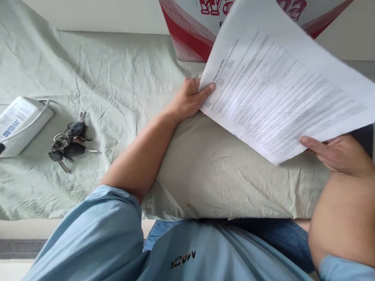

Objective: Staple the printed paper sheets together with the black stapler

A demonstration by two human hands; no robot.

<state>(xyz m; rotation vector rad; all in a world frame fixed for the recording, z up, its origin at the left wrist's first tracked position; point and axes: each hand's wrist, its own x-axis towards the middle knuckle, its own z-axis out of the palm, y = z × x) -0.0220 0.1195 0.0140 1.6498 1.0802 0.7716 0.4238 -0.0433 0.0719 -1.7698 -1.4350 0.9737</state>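
A white sheet of paper (266, 84), printed with dense lines of small text, is held tilted above the covered table, its upper part in front of a large box. My left hand (193, 97) pinches its left edge, thumb on top and fingers behind. At the lower right edge, my right hand (337, 152) grips it with the thumb over the front, the other fingers hidden underneath. I cannot tell whether more than one sheet is in the hands.
A red and white box (190, 38) with large red lettering stands at the back. On the left of the pale green cloth (116, 72) lie a bunch of keys (71, 143) and a white device (21, 125) with a cord. A dark object (365, 138) shows behind my right hand.
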